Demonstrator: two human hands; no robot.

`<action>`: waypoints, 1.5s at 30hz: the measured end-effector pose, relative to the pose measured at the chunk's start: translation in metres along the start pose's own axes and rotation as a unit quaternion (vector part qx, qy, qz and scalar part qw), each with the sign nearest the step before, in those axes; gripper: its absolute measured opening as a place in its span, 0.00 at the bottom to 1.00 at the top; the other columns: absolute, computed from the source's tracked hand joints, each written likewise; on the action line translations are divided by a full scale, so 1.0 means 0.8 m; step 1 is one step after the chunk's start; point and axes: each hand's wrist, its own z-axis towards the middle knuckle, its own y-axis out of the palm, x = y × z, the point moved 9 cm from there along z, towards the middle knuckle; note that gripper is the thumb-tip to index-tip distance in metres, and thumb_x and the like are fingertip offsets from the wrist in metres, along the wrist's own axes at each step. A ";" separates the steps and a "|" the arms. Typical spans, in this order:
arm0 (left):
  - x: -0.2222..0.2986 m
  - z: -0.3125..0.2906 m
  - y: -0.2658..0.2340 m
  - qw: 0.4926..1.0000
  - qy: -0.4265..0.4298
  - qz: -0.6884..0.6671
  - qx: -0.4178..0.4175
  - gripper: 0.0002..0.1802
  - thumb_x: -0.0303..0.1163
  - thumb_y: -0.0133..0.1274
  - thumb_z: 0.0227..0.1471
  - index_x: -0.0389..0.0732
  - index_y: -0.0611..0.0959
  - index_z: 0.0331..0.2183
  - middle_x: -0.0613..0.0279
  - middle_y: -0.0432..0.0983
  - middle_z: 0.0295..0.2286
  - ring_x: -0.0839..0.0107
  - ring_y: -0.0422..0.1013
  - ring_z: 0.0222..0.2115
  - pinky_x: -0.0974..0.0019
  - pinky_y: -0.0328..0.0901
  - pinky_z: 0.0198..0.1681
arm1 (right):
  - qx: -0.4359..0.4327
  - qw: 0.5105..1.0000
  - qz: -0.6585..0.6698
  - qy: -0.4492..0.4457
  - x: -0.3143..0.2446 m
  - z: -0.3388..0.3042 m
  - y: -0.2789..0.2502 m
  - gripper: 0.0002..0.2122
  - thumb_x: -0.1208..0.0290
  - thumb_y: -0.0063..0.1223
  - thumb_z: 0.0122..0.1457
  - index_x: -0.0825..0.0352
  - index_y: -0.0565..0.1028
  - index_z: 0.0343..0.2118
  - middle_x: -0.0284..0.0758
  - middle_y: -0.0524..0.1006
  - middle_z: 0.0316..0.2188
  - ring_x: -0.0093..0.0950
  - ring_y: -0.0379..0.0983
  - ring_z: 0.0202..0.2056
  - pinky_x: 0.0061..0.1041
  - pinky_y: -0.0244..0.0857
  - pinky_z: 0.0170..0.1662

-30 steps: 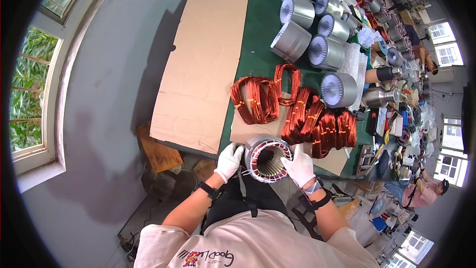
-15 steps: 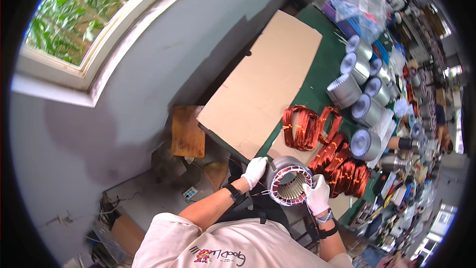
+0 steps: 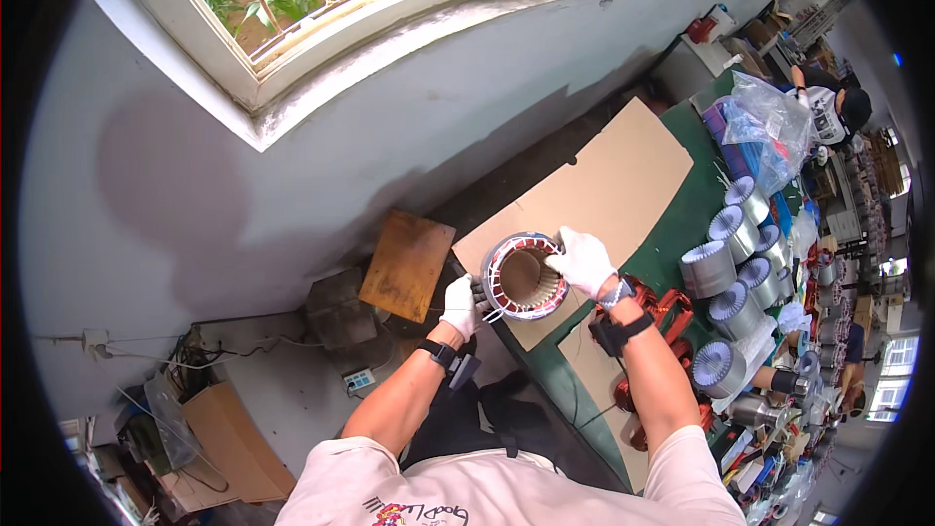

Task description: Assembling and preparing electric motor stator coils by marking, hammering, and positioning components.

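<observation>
A motor stator (image 3: 497,284), a hollow metal ring with red windings laced in white cord, stands at the near left end of a cardboard sheet (image 3: 614,161). Its open bore faces up toward me, and white leads stick out at its lower left. My left hand (image 3: 460,308), in a white glove, grips the stator's left side beside these leads. My right hand (image 3: 585,263), also gloved, is closed on the right of its upper rim. The fingertips of both hands are partly hidden.
Copper coil bundles (image 3: 674,312) lie partly behind my right forearm on the green table (image 3: 672,214). Several metal stator cores (image 3: 708,270) stand farther right. A brown wooden board (image 3: 407,266) is left of the table, near the wall. A co-worker (image 3: 828,107) is at the far right.
Both hands have carried the stator up and away from my body, from near the table's edge onto the cardboard. My view has shifted, and my right forearm now covers part of the coils.
</observation>
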 end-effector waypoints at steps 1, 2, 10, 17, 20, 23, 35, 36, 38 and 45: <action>-0.003 0.002 -0.004 1.000 -0.009 -0.023 0.009 0.17 0.40 0.42 0.67 0.39 0.80 0.42 0.53 0.82 0.36 0.61 0.79 0.35 0.55 0.77 0.42 | -0.009 1.000 -0.016 -0.018 -0.007 0.016 0.004 0.18 0.55 0.59 0.55 0.67 0.76 0.38 0.49 0.81 0.31 0.50 0.79 0.37 0.46 0.73 0.43; -0.007 0.005 -0.008 0.999 -0.018 -0.046 0.018 0.17 0.40 0.41 0.68 0.39 0.79 0.44 0.53 0.82 0.37 0.61 0.79 0.36 0.55 0.77 0.43 | -0.013 1.000 -0.014 -0.018 -0.005 0.030 0.003 0.18 0.55 0.59 0.55 0.67 0.76 0.38 0.49 0.81 0.31 0.50 0.79 0.37 0.46 0.73 0.43; -0.002 0.004 -0.019 0.992 0.006 -0.045 -0.119 0.18 0.23 0.38 0.68 0.29 0.72 0.55 0.44 0.76 0.50 0.54 0.77 0.49 0.50 0.75 0.56 | -0.054 0.980 0.183 0.059 0.017 0.037 -0.001 0.19 0.59 0.67 0.53 0.68 0.79 0.40 0.42 0.82 0.31 0.38 0.80 0.35 0.35 0.74 0.41; 0.014 -0.031 -0.105 0.990 0.013 0.134 -0.038 0.16 0.29 0.45 0.69 0.33 0.76 0.54 0.49 0.78 0.45 0.56 0.78 0.47 0.54 0.75 0.53 | 0.124 0.865 0.420 0.247 0.145 -0.194 0.020 0.10 0.65 0.60 0.66 0.67 0.77 0.42 0.29 0.79 0.27 0.18 0.73 0.26 0.21 0.67 0.28; -0.004 -0.048 -0.138 0.977 -0.022 0.209 -0.038 0.16 0.31 0.47 0.69 0.34 0.76 0.53 0.49 0.79 0.46 0.56 0.78 0.47 0.53 0.75 0.52 | 0.079 0.894 0.274 0.345 0.120 -0.353 0.054 0.12 0.64 0.60 0.63 0.69 0.77 0.42 0.35 0.80 0.25 0.25 0.78 0.26 0.30 0.72 0.33; -0.036 -0.065 -0.134 0.952 -0.071 0.281 -0.094 0.13 0.30 0.47 0.70 0.34 0.78 0.50 0.50 0.81 0.42 0.56 0.80 0.43 0.54 0.77 0.50 | 0.000 0.819 0.372 0.437 0.078 -0.482 0.144 0.11 0.64 0.60 0.63 0.69 0.80 0.40 0.38 0.84 0.30 0.28 0.81 0.30 0.31 0.75 0.36; -0.282 -0.157 0.055 0.725 -0.157 0.609 -0.282 0.13 0.31 0.47 0.68 0.36 0.79 0.49 0.53 0.80 0.37 0.63 0.80 0.34 0.62 0.78 0.38 | 0.233 0.721 0.392 0.522 -0.001 -0.827 0.242 0.17 0.58 0.56 0.65 0.70 0.76 0.43 0.50 0.82 0.38 0.51 0.79 0.42 0.46 0.70 0.46; -0.310 -0.168 0.068 0.707 -0.157 0.624 -0.294 0.13 0.32 0.47 0.68 0.35 0.79 0.48 0.53 0.80 0.36 0.63 0.79 0.34 0.62 0.78 0.38 | 0.254 0.710 0.393 0.527 -0.006 -0.864 0.250 0.17 0.58 0.56 0.65 0.70 0.76 0.43 0.50 0.82 0.38 0.51 0.79 0.42 0.46 0.70 0.46; -0.371 -0.199 0.098 0.677 -0.149 0.649 -0.313 0.13 0.32 0.47 0.68 0.34 0.78 0.48 0.52 0.80 0.36 0.63 0.79 0.33 0.62 0.78 0.37 | 0.282 0.622 0.460 0.568 -0.014 -0.948 0.284 0.17 0.57 0.56 0.65 0.70 0.77 0.42 0.49 0.82 0.38 0.49 0.79 0.43 0.45 0.70 0.47; -0.611 -0.351 0.142 0.578 -0.160 0.707 -0.374 0.14 0.29 0.46 0.68 0.33 0.81 0.49 0.53 0.81 0.37 0.63 0.81 0.35 0.62 0.78 0.39 | 0.313 0.579 0.417 0.627 0.001 -1.206 0.322 0.17 0.57 0.58 0.63 0.70 0.79 0.42 0.50 0.83 0.39 0.49 0.80 0.44 0.43 0.71 0.49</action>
